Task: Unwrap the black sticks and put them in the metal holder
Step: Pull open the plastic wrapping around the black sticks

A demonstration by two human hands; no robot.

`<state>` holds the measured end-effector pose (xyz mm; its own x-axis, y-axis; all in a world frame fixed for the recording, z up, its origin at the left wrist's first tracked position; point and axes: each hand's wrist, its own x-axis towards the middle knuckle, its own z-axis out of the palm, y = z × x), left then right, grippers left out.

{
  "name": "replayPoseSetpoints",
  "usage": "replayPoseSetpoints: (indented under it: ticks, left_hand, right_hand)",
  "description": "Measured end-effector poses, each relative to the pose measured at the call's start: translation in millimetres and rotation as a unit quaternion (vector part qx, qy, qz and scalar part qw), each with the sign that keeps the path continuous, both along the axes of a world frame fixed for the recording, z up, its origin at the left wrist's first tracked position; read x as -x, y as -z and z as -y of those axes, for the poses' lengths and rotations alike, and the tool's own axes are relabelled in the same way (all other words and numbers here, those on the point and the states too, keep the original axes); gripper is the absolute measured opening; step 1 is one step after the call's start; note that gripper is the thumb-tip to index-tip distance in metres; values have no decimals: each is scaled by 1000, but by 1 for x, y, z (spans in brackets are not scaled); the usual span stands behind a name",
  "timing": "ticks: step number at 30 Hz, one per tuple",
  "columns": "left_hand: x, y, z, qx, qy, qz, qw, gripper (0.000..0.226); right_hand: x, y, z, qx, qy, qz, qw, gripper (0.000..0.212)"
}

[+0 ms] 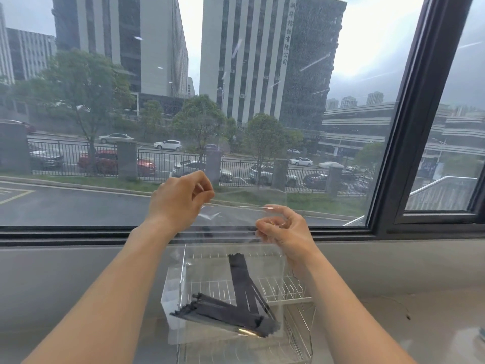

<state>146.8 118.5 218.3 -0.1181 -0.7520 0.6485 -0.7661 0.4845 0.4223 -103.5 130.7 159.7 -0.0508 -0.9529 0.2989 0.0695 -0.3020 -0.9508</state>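
Observation:
I hold a clear plastic bag [231, 261] up in front of the window. My left hand [178, 199] pinches its top left corner and my right hand [282, 227] grips its top right edge. Several black sticks [228, 308] lie inside the bag at its bottom, one bundle slanting up and another lying across. Behind and below the bag stands the white wire metal holder [283, 287], seen partly through the plastic.
A grey ledge [393, 271] runs under the large window [236, 101], whose dark frame [409, 127] stands at the right. A white plastic box [170, 292] sits against the holder's left side. A small bluish object [481, 333] shows at the right edge.

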Motion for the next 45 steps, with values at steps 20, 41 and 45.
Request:
replayPoseSetpoints:
  ticks: [20, 41, 45]
  left_hand:
    - [-6, 6, 9, -1, 13, 83, 996, 9]
    - [-27, 6, 5, -82, 53, 87, 991, 15]
    - [-23, 3, 4, 12, 9, 147, 989, 14]
  right_hand:
    - [7, 5, 2, -15, 9, 33, 999, 42]
    - [14, 5, 4, -15, 17, 11, 1000, 42]
    - [12, 4, 5, -20, 22, 31, 999, 41]
